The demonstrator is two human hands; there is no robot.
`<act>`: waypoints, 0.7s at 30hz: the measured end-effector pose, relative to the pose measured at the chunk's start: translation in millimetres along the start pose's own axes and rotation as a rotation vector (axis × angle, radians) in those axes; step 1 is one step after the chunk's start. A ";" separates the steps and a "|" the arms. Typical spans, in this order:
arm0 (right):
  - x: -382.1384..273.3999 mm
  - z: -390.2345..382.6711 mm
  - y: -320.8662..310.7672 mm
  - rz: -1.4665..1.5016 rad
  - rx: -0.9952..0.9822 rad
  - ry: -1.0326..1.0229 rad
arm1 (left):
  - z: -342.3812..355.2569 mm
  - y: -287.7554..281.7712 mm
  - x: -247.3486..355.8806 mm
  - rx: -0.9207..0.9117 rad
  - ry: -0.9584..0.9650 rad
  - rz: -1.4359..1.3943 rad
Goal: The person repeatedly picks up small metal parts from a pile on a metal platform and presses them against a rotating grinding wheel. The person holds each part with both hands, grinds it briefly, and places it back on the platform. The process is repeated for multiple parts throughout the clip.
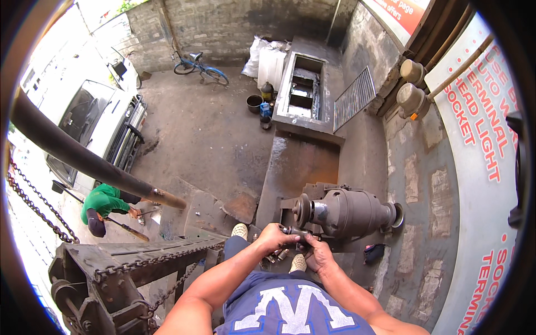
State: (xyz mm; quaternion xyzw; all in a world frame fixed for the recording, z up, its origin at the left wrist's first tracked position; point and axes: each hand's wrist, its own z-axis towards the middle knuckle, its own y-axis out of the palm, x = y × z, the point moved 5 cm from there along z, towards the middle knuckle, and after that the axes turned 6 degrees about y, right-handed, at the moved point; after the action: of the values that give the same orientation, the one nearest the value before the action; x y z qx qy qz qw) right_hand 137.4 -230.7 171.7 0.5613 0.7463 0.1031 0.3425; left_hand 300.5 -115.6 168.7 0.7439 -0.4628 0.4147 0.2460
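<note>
Left hand (272, 238) is curled round the left end of a dark metal part (296, 231), thumb toward its middle. Right hand (320, 255) is half-curled with its thumb up against the other end; can't make out all the fingertips, or whether the part is one piece or two fitted together. So the part sits right between my hands, above the ground, touching both. Small metal pieces (282, 255) lie just below my left hand, between my shoes (239, 231); too small to identify. Grey motor-like machine (353, 213) is just beyond my right hand, its round wheel (302, 209) straight ahead of the part. To work this well, I'd hold the left end firm, do the fine handling with the right, line the ends up on one axis and avoid forcing at an angle. Best to stay over the loose pieces so a drop is findable, knuckles clear of the wheel.
</note>
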 end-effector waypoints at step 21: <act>-9.6 -8.7 17.5 -0.129 -0.034 0.010 | -17.0 -4.6 2.0 0.100 0.155 -0.067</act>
State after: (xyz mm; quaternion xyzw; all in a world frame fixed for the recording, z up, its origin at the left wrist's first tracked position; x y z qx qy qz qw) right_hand 146.7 -231.3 191.3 0.5056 0.7807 0.0963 0.3544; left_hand 298.5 -101.8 179.6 0.7361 -0.3959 0.4851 0.2572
